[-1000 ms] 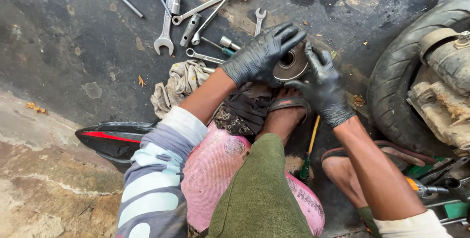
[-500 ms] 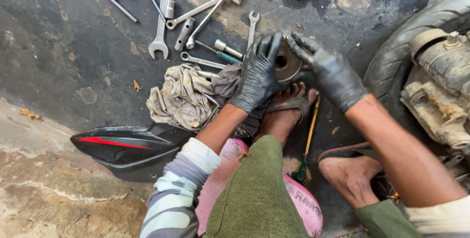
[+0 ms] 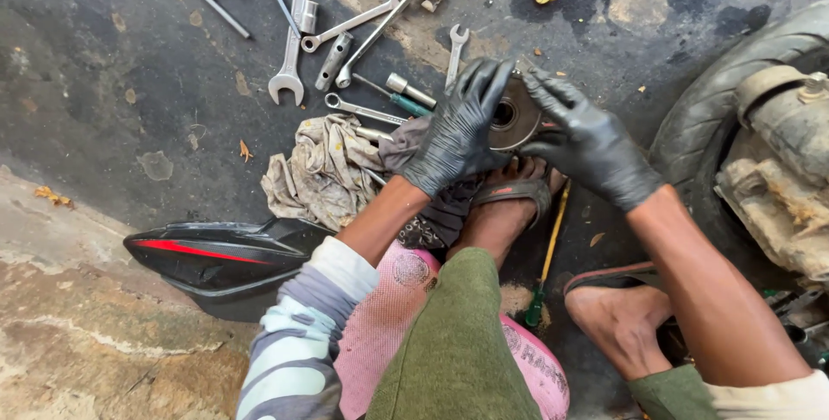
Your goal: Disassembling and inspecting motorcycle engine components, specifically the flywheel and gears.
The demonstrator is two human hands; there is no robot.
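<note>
Both my hands wear black gloves and hold a round metal disc part (image 3: 511,115) with a centre hole, above my sandalled foot. My left hand (image 3: 459,126) grips its left edge, fingers spread over the rim. My right hand (image 3: 587,139) clasps its right side. A dirty rag (image 3: 324,170) lies just left of my left wrist.
Several wrenches and sockets (image 3: 298,31) lie scattered on the dark oily floor ahead. A black and red body panel (image 3: 216,256) rests at lower left. A tyre and engine part (image 3: 760,144) stand at right. A green-handled screwdriver (image 3: 546,265) lies by my foot.
The view has shifted, so hands and disc part sit a little further right and higher. Both hands still hold the disc, and my left fingers have spread over its rim.
</note>
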